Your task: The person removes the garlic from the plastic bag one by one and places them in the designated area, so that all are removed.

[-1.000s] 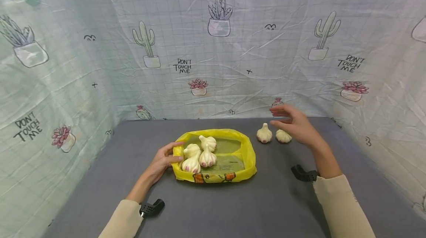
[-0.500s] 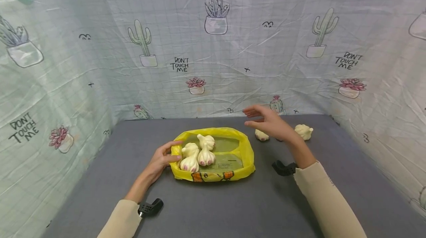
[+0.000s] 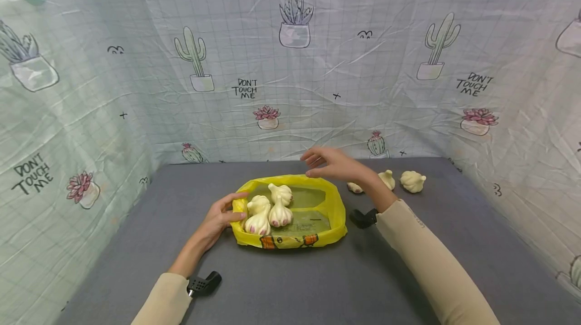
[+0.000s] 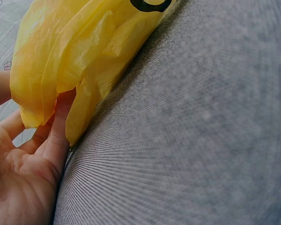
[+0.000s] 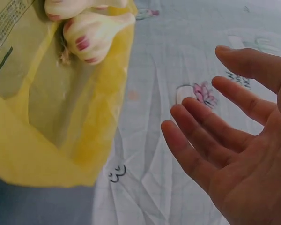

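A yellow plastic bag [image 3: 336, 209], its mouth spread wide, lies on the table with several garlic bulbs [image 3: 280, 215] gathered in its left part. My left hand [image 3: 217, 221] grips the bag's left rim; in the left wrist view, fingers [image 4: 56, 126] go behind the yellow plastic [image 4: 79, 51]. Above the bag's far right rim hangs my right hand [image 3: 333, 163], holding nothing. Its fingers [image 5: 196, 131] are spread and slightly bent in the right wrist view, apart from the bag [image 5: 103, 117]. Garlic bulbs [image 5: 91, 37] show inside the bag there.
To the right of the bag stand three more garlic bulbs: a right one [image 3: 412, 181], a middle one [image 3: 387, 179] and one partly hidden by my right forearm [image 3: 355, 187]. A printed curtain [image 3: 290, 103] closes off the back and sides of the grey table [image 3: 290, 284].
My right hand has moved left, from over the loose garlic bulbs to the bag's far rim, uncovering the rightmost bulb. My left hand keeps its grip on the bag.
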A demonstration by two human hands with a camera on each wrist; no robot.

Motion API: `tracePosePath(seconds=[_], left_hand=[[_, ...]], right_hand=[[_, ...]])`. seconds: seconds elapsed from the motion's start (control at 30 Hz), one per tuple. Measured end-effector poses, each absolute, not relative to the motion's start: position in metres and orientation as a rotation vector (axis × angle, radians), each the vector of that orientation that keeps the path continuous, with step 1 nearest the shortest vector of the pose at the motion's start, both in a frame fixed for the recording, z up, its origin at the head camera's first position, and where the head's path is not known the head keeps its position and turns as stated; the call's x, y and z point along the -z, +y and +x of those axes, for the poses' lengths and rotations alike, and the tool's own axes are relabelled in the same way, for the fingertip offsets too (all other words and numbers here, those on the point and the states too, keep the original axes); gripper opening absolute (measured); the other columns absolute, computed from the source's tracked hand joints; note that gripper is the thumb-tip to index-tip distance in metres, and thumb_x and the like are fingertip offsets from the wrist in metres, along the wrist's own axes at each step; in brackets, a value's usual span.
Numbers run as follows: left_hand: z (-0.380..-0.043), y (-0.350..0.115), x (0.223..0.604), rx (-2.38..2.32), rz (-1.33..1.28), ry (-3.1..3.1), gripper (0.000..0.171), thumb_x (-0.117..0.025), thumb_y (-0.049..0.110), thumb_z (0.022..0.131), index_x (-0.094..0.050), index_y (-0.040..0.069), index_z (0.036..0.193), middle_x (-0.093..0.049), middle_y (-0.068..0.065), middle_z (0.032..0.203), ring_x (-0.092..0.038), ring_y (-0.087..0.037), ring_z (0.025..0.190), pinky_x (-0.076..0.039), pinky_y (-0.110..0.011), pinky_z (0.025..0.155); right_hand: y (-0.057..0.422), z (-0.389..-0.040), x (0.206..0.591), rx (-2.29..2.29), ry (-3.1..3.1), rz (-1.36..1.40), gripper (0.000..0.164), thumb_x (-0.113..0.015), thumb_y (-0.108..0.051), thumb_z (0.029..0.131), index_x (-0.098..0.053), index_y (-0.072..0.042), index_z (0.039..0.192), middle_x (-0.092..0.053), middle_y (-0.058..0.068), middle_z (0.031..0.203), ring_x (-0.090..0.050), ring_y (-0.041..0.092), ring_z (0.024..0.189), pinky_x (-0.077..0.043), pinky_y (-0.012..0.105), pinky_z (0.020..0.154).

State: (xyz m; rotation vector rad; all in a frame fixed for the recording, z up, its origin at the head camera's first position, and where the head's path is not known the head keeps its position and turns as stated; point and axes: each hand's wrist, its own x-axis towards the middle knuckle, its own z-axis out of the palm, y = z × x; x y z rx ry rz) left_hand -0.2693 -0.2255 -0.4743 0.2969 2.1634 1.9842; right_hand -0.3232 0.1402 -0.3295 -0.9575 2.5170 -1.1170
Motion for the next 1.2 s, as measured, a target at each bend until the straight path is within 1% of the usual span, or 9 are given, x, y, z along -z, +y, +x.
tracePosePath(seconds=[0.23,0.4,0.6,0.77,0.87,1.0,1.2], left_hand=[[-0.268,-0.225,0.474,-1.999,0.301,2.154,0.065,-0.071,0.009,0.092,-0.047,0.004,0.152,-0.048,-0.025,0.147,-0.064,-0.017,0.108,-0.061,-0.031,0.082],[-0.267,-0.225,0.475,-1.995,0.311,2.153,0.064,-0.071,0.009,0.092,-0.048,0.006,0.152,-0.050,-0.024,0.145,-0.065,-0.017,0.107,-0.061,-0.031,0.082],[-0.268,-0.226,0.474,-2.001,0.323,2.149,0.064,-0.070,0.008,0.093,-0.048,0.006,0.152,-0.049,-0.024,0.147,-0.065,-0.017,0.108,-0.061,-0.031,0.082],[-0.268,-0.227,0.475,-2.003,0.311,2.146,0.065,-0.071,0.009,0.092,-0.048,0.005,0.152,-0.049,-0.024,0.148,-0.065,-0.016,0.108,-0.061,-0.032,0.082],[-0.268,-0.227,0.475,-2.002,0.310,2.149,0.065,-0.072,0.009,0.092,-0.048,0.006,0.152,-0.050,-0.024,0.147,-0.065,-0.017,0.108,-0.062,-0.032,0.082],[-0.268,-0.227,0.475,-2.006,0.306,2.154,0.065,-0.072,0.009,0.092,-0.049,0.005,0.152,-0.051,-0.023,0.145,-0.065,-0.017,0.107,-0.061,-0.031,0.082],[-0.268,-0.226,0.475,-2.000,0.306,2.157,0.065,-0.072,0.010,0.092,-0.048,0.006,0.152,-0.049,-0.024,0.147,-0.064,-0.017,0.109,-0.061,-0.031,0.083]], right_hand=[[0.120,-0.332,0.331,1.051,2.443,-0.918,0.045,-0.065,-0.024,0.102,-0.055,-0.012,0.145,-0.060,0.019,0.142,-0.058,0.037,0.133,-0.051,0.049,0.108],[0.109,-0.335,0.334,0.987,2.414,-0.954,0.045,-0.065,-0.024,0.102,-0.055,-0.010,0.144,-0.060,0.019,0.142,-0.058,0.037,0.134,-0.052,0.048,0.109],[0.098,-0.339,0.342,0.960,2.376,-0.971,0.046,-0.064,-0.022,0.102,-0.054,-0.006,0.144,-0.057,0.021,0.147,-0.056,0.037,0.136,-0.051,0.046,0.110],[0.089,-0.340,0.349,0.891,2.337,-0.936,0.048,-0.064,-0.025,0.102,-0.055,-0.007,0.146,-0.056,0.016,0.150,-0.053,0.034,0.140,-0.050,0.045,0.111],[0.086,-0.341,0.352,0.881,2.325,-0.916,0.045,-0.063,-0.020,0.103,-0.055,-0.006,0.145,-0.056,0.014,0.150,-0.051,0.034,0.142,-0.048,0.045,0.113],[0.084,-0.342,0.355,0.866,2.309,-0.929,0.044,-0.059,-0.012,0.103,-0.053,-0.003,0.146,-0.054,0.016,0.152,-0.049,0.036,0.144,-0.046,0.046,0.115],[0.081,-0.345,0.361,0.803,2.353,-0.928,0.045,-0.062,-0.013,0.101,-0.056,-0.004,0.145,-0.057,0.016,0.149,-0.052,0.034,0.141,-0.048,0.045,0.113]])
